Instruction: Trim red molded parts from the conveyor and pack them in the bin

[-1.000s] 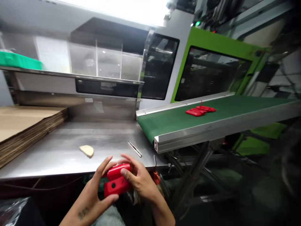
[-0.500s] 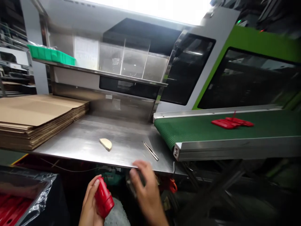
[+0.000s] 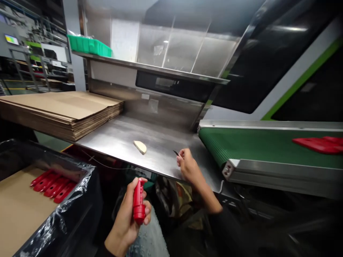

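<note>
Gripping a red plastic part (image 3: pixel 138 205) just in front of the near edge of the table (image 3: pixel 160 137), the left hand (image 3: pixel 123 222) is closed around it. Farther right, the right hand (image 3: pixel 189 167) pinches a thin, dark-tipped tool (image 3: pixel 176 152), perhaps tweezers, though mostly hidden in the grip. A pale half-round piece (image 3: pixel 140 146) lies left of that tool; red pieces (image 3: pixel 321 145) rest on the green conveyor belt (image 3: pixel 254 142) at right.

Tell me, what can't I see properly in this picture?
In the head view:
Red piece: the left hand hides its back.
Thin tool: the right hand covers part of it.
Red parts on the belt: cut off by the right edge.
Green bin: its wall hides most of the inside.
</note>
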`<state>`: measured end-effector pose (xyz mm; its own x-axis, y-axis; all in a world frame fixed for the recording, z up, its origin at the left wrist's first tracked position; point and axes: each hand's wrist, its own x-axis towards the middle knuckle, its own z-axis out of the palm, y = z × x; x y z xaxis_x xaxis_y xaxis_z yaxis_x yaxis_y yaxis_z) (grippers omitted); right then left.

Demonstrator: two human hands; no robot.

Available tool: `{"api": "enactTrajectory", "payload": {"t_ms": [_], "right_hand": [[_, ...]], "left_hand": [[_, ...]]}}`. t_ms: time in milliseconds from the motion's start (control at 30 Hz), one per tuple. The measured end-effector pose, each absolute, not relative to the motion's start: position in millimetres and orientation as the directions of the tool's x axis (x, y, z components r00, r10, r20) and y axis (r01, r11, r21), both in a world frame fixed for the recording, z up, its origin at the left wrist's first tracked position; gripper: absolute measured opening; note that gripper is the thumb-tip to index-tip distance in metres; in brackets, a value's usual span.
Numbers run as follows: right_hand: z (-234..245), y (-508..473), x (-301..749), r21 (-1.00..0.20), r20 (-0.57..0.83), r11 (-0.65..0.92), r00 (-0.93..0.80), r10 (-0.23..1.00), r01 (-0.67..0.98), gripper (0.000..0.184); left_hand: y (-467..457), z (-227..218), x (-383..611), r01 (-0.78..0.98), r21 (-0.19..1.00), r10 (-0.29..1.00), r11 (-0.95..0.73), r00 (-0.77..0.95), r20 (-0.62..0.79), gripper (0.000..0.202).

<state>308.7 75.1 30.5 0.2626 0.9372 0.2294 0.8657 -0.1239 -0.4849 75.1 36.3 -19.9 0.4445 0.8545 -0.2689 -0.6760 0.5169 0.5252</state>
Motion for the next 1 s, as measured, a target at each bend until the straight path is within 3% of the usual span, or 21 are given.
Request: {"api": "enactTrajectory", "payload": {"t_ms": [167,333,467,567,800,1000], "right_hand": [[33,-14,248,-0.572,0.27,0.242,-0.099,0.958,0.784,0.023],[35,-52,215,-0.305,0.379,0.437,-0.313,0.871,0.847,0.031],[43,-61,206,-0.085,0.497,0.478,-0.378,0.781,0.874,0.059],[51,-70,198,0.027,0.576,0.471,-0.399,0.713,0.882,0.06],[61,-84,188,0.062,0.616,0.442,-0.383,0.688,0.895,0.058],[61,-88,190,0.019,0.623,0.445,-0.359,0.695,0.895,0.054]], "left_hand": [[35,-9,66,-0.641,0.632,0.897,0.435,0.371,-0.241,0.036],[23,5,63,-0.63,0.663,0.906,0.405,0.372,-0.2,0.03],[10,18,60,-0.589,0.681,0.893,0.436,0.379,-0.244,0.033],[0,29,59,-0.55,0.713,0.895,0.435,0.35,-0.276,0.035],[-20,47,55,-0.517,0.712,0.876,0.475,0.35,-0.331,0.038],[-22,46,53,-0.514,0.707,0.87,0.486,0.358,-0.339,0.038]]}}
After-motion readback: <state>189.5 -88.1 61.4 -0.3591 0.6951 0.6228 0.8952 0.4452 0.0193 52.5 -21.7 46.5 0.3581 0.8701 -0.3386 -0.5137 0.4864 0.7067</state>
